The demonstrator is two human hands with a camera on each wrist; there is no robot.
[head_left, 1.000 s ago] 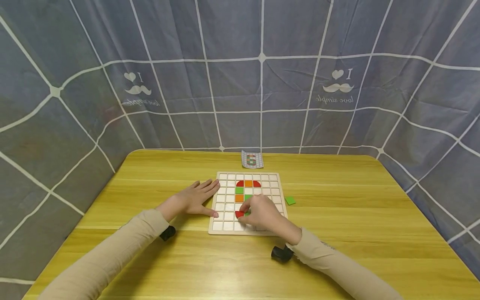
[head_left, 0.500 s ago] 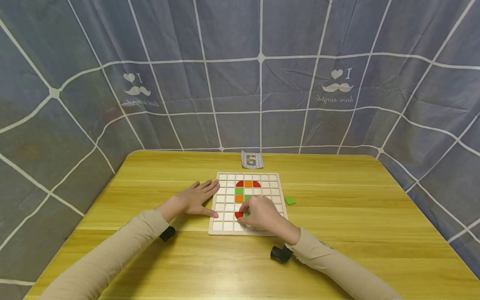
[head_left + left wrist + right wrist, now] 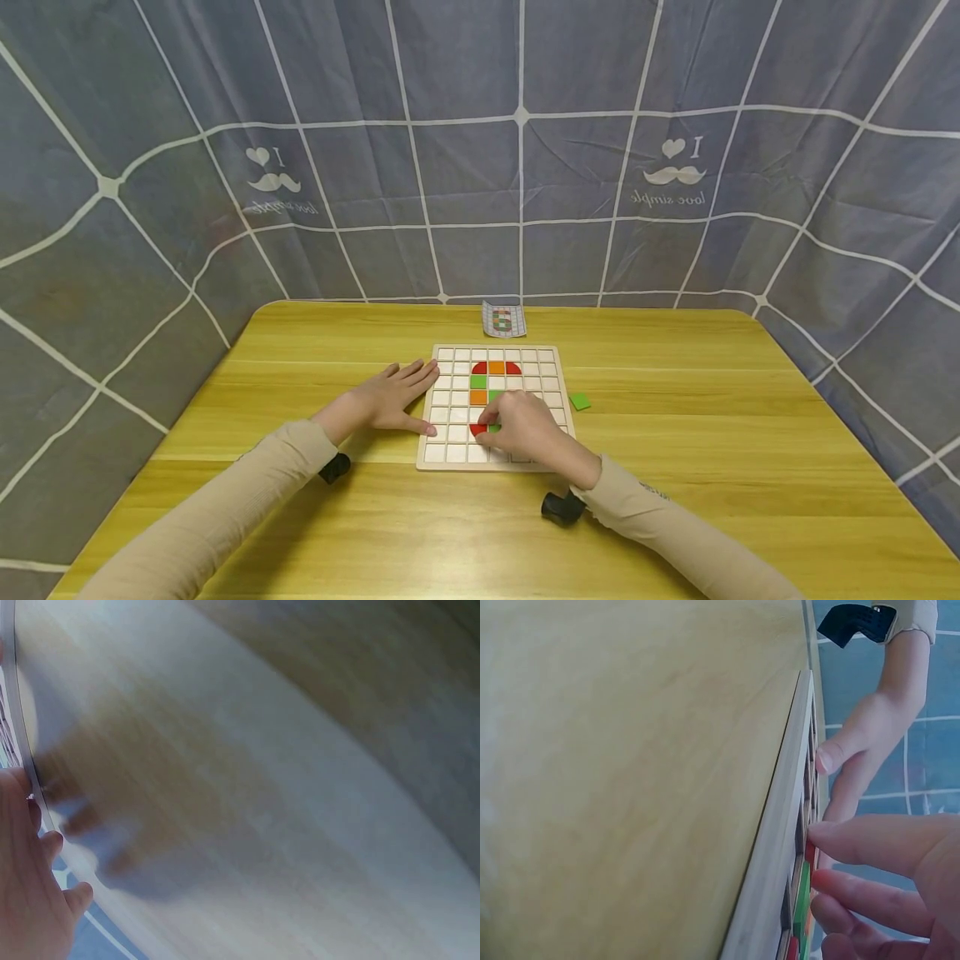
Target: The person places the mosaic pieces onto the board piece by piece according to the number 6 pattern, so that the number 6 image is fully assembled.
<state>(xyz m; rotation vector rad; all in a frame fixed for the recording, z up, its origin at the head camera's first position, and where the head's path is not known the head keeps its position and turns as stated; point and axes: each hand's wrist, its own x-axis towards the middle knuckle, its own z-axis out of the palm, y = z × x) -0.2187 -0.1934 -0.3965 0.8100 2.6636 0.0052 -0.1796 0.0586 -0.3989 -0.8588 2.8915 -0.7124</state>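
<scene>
A square wooden grid board point(image 3: 497, 466) lies on the table. Across its left edge rests my left hand point(image 3: 393, 398), fingers spread. With thumb and index finger, my right hand point(image 3: 523, 423) pinches a red rounded-corner tile point(image 3: 475, 430) at a cell in the lower part of the grid. The right wrist view has my fingertips at that red tile point(image 3: 810, 851), beside a green tile point(image 3: 801, 900). Red corner tiles point(image 3: 513, 367), orange squares point(image 3: 478, 397) and green squares point(image 3: 478, 382) sit in other cells. My right hand hides part of the grid.
One loose green square tile point(image 3: 580, 402) lies on the table right of the board. Behind the board is a small paper card point(image 3: 504, 320) with a coloured grid pattern. A grey curtain point(image 3: 465, 167) with white lines surrounds the wooden table point(image 3: 337, 533).
The red tile under my right fingertips has shifted very slightly and lies in line with its cell. Both hands have stayed almost in place.
</scene>
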